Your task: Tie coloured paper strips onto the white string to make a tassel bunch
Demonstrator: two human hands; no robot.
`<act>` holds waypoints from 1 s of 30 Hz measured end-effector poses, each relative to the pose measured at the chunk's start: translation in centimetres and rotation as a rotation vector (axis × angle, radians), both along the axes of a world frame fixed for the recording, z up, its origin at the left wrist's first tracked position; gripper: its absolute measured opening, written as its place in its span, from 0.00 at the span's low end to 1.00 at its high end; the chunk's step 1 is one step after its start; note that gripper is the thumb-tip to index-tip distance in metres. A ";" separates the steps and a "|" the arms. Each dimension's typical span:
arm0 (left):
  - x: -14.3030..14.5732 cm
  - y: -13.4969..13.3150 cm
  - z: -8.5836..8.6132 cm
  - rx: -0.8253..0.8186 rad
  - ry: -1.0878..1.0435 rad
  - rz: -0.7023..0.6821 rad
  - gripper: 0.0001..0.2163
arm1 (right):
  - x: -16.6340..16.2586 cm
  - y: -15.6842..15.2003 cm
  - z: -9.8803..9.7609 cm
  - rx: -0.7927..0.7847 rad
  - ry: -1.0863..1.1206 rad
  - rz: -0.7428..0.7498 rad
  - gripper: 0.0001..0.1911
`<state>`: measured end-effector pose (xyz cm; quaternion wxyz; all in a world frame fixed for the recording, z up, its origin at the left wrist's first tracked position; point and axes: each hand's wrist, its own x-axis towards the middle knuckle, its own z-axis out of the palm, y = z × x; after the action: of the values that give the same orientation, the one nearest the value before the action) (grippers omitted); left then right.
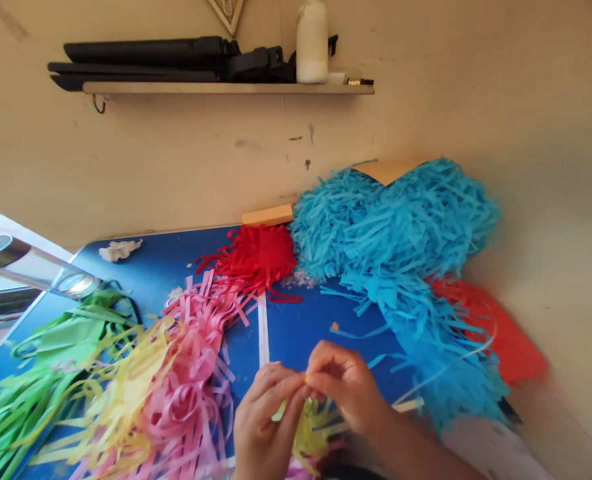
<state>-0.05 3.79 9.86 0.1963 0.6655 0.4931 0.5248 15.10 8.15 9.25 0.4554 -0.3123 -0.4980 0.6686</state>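
Note:
Low in the middle of the head view, my left hand [269, 417] and my right hand [349, 383] meet at their fingertips. Both are closed in a pinch around a tiny yellowish bit, too small to name. Below and between them shows yellow fringed paper [313, 430], partly hidden by my hands; whether it joins the pinched bit I cannot tell. Blue fringed paper [386, 220] lies in a big heap to the right and behind. Pink [186, 380], yellow [131, 393] and green fringed paper [71, 340] spread out on the left.
Red fringed paper [263, 257] sits at the back of the blue table [296, 327], near an orange block [269, 215]. A clear bottle [51, 270] leans in at left. Orange-red paper [501, 333] lies at right. Above, a wall shelf [226, 88] carries a white bottle [312, 43].

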 end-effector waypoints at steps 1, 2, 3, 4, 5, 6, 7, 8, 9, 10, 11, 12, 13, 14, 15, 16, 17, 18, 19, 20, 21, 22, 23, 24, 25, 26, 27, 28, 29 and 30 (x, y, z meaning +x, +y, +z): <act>-0.2 -0.1 -0.2 -0.014 -0.024 0.016 0.07 | 0.1 0.8 -0.1 0.081 -0.075 -0.010 0.12; -0.3 -0.1 -0.4 -0.041 -0.064 0.048 0.05 | 0.1 1.9 -0.3 0.167 -0.191 -0.027 0.11; -0.4 -0.2 -0.6 -0.090 -0.127 0.092 0.04 | 0.3 3.5 -0.6 0.261 -0.368 -0.050 0.10; -0.4 -0.3 -0.8 -0.166 -0.221 0.134 0.03 | 0.4 5.4 -1.1 0.341 -0.560 -0.070 0.09; -0.3 -0.3 -0.9 -0.261 -0.348 0.163 0.06 | 0.5 7.5 -1.7 0.414 -0.803 -0.112 0.09; -0.1 -0.3 -1.0 -0.367 -0.498 0.175 0.08 | 0.6 9.7 -2.3 0.498 -1.093 -0.107 0.10; 0.1 -0.3 -1.0 -0.472 -0.649 0.163 0.11 | 0.6 11.7 -3.0 0.512 -1.189 -0.100 0.10; 0.3 -0.4 -1.1 -0.562 -0.782 0.138 0.13 | 0.6 13.5 -3.6 0.530 -1.262 -0.085 0.10; 0.6 -0.4 -1.2 -0.628 -0.876 0.110 0.14 | 0.5 14.9 -4.1 0.543 -1.315 -0.061 0.09; 0.7 -0.4 -1.3 -0.670 -0.920 0.096 0.15 | 0.3 16.0 -4.5 0.549 -1.334 -0.041 0.09; 0.8 -0.4 -1.6 -0.686 -0.908 0.101 0.16 | 0.1 16.7 -4.8 0.560 -1.359 -0.024 0.08; 0.7 -0.5 -1.9 -0.670 -0.844 0.126 0.15 | -0.2 17.1 -4.9 0.570 -1.381 -0.011 0.08; 0.5 -0.5 -2.2 -0.620 -0.743 0.152 0.15 | -0.4 17.3 -4.9 0.577 -1.395 -0.003 0.09; 0.3 -0.5 -2.4 -0.547 -0.626 0.175 0.15 | -0.6 17.2 -4.7 0.581 -1.400 0.001 0.09; 0.0 -0.4 -2.7 -0.477 -0.518 0.186 0.16 | -0.7 16.8 -4.4 0.582 -1.396 0.002 0.09; -0.3 -0.3 -2.9 -0.433 -0.444 0.179 0.16 | -0.8 16.3 -4.0 0.579 -1.383 0.002 0.09; -0.5 -0.2 -3.0 -0.428 -0.420 0.157 0.16 | -0.8 15.5 -3.5 0.575 -1.364 0.002 0.09; -0.7 -0.1 -3.0 -0.466 -0.444 0.127 0.17 | -0.8 14.5 -2.9 0.578 -1.344 0.007 0.08; -0.9 0.1 -3.0 -0.524 -0.493 0.105 0.17 | -0.7 13.2 -2.4 0.573 -1.295 0.025 0.08; -0.9 0.2 -2.9 -0.577 -0.536 0.098 0.17 | -0.5 11.8 -1.9 0.547 -1.210 0.056 0.07; -0.9 0.4 -2.9 -0.608 -0.556 0.101 0.17 | -0.4 10.2 -1.6 0.505 -1.099 0.098 0.06; -0.8 0.5 -2.8 -0.610 -0.542 0.113 0.17 | -0.2 8.5 -1.3 0.413 -0.923 0.143 0.05; -0.7 0.7 -2.7 -0.588 -0.494 0.127 0.17 | -0.1 6.9 -1.2 0.320 -0.761 0.165 0.04; -0.5 0.8 -2.7 -0.546 -0.421 0.138 0.16 | 0.0 5.5 -1.3 0.237 -0.611 0.161 0.03; -0.4 0.8 -2.7 -0.493 -0.337 0.140 0.15 | 0.1 4.3 -1.4 0.176 -0.488 0.132 0.03; -0.2 0.9 -2.7 -0.439 -0.257 0.134 0.13 | 0.3 3.4 -1.6 0.146 -0.407 0.085 0.03; 0.0 0.9 -2.7 -0.393 -0.190 0.126 0.12 | 0.4 2.7 -1.8 0.136 -0.348 0.036 0.03; 0.1 0.9 -2.7 -0.356 -0.137 0.124 0.11 | 0.5 2.3 -2.0 0.134 -0.305 -0.008 0.04; 0.3 0.9 -2.8 -0.329 -0.098 0.131 0.10 | 0.7 2.0 -2.2 0.133 -0.279 -0.040 0.04; 0.4 0.9 -2.8 -0.311 -0.070 0.146 0.09 | 0.8 1.8 -2.3 0.133 -0.266 -0.059 0.05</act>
<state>0.35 4.65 7.09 0.2754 0.5710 0.6081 0.4778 15.92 9.98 6.94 0.4245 -0.3817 -0.5876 0.5734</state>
